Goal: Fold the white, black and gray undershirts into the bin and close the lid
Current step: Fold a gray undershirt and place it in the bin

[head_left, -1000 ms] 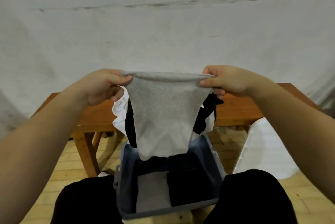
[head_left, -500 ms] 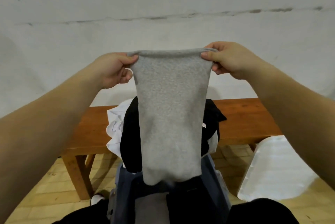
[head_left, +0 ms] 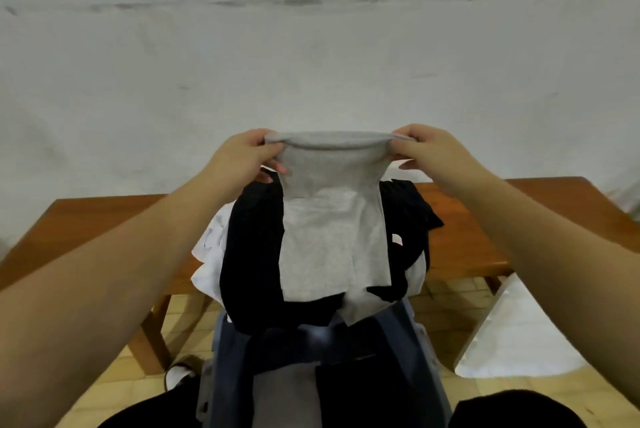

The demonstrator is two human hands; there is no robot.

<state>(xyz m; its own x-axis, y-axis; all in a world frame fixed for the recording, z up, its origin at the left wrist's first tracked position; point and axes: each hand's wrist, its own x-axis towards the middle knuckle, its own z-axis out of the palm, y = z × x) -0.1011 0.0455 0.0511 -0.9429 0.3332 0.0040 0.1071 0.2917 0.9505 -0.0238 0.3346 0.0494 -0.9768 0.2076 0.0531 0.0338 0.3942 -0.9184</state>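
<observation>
Gray undershirt held up by its top edge over the bench and the bin

The left hand [head_left: 247, 153] and right hand [head_left: 431, 152] each pinch a top corner of the gray undershirt [head_left: 332, 226], fingers curled round the cloth, so that it hangs doubled in front of the bench's [head_left: 104, 219] near edge. Behind it the black undershirts [head_left: 252, 254] and white undershirts [head_left: 211, 254] lie heaped on that edge, spilling toward the open bin [head_left: 408, 351] below, where folded gray and black pieces already sit. The lid [head_left: 519, 334] leans beside the bin on the right. The cloth looks light, soft and limp; it will likely sag wherever unsupported, so the corners or a folded edge seem the best hold.
</observation>
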